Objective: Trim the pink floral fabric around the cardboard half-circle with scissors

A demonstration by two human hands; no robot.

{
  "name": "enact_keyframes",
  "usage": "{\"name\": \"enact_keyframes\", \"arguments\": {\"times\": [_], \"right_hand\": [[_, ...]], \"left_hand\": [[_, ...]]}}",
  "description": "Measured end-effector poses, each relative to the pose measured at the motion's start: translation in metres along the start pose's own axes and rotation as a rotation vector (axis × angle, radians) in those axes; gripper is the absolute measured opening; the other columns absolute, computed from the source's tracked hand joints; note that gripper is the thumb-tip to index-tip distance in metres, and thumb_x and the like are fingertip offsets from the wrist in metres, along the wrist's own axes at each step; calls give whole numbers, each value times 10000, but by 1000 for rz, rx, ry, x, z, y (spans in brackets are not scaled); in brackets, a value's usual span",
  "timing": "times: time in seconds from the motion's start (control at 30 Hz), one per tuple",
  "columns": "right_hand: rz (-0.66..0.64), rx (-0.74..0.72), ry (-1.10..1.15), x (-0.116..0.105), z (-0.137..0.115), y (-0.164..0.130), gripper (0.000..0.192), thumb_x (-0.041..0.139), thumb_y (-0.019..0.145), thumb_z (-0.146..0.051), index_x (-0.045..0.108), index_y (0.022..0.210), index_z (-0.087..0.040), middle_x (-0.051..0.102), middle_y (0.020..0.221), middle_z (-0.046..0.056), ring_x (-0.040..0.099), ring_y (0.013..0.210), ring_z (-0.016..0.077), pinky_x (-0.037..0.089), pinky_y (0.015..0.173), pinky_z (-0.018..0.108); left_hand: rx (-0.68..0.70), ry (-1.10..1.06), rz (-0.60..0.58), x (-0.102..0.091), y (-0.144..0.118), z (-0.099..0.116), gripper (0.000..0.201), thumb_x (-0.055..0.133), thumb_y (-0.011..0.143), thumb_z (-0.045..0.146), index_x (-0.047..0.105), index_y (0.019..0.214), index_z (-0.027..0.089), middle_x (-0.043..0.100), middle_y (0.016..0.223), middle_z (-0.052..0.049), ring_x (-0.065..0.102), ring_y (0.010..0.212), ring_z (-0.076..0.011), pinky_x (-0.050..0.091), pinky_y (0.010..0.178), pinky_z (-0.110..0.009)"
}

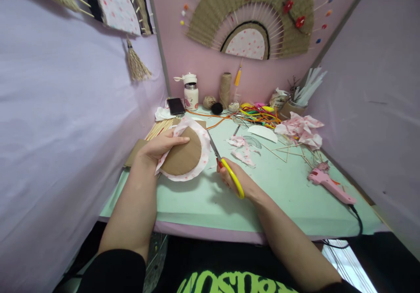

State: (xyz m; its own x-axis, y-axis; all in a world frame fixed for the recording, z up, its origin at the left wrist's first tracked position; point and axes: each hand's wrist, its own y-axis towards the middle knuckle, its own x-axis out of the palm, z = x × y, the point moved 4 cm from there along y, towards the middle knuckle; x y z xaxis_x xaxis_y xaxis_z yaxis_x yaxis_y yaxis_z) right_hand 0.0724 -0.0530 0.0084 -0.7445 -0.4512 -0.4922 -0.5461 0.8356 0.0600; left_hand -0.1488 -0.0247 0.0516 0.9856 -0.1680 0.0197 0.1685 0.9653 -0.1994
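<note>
The table (197, 201) is boxed in by lilac walls on the left and right and a pink wall behind, so the open room lies along its front edge, a bare green strip in front of both hands. Toward the table's left side, the left hand (160, 148) is clamped on a cardboard half-disc (182, 157), thumb lying across its top, holding it tilted just above the table. The half-disc is plain brown, with a border of white cloth dotted pink sticking out all round its curved edge. Just right of it, the right hand (234, 179) is closed through the yellow handles of the scissors (225, 166), whose blades point up along the cloth border. Right of the scissors lie cloth scraps (243, 150), then thin sticks (288, 150). Near the table's right edge rests a pink glue gun (330, 185), its black cord dropping over the front edge.
</note>
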Motion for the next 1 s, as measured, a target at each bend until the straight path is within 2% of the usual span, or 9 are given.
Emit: {"name": "enact_keyframes", "arguments": {"times": [0.57, 1.0], "right_hand": [[35, 45, 53, -1, 5, 2, 366, 461, 819, -537, 382, 674, -210, 415, 539, -43, 374, 489, 100, 302, 437, 218], [87, 64, 104, -1, 10, 4, 386, 546, 746, -559, 402, 661, -210, 367, 502, -65, 333, 459, 91, 262, 431, 217]], "left_hand": [[8, 34, -20, 2, -2, 1, 483, 746, 673, 381, 615, 1104, 206, 716, 1011, -56, 675, 885, -236, 536, 731, -313], [27, 3, 25, -1, 0, 1, 390, 759, 663, 345, 654, 1015, 216, 727, 926, -30, 675, 851, -218, 532, 763, -310]]}}
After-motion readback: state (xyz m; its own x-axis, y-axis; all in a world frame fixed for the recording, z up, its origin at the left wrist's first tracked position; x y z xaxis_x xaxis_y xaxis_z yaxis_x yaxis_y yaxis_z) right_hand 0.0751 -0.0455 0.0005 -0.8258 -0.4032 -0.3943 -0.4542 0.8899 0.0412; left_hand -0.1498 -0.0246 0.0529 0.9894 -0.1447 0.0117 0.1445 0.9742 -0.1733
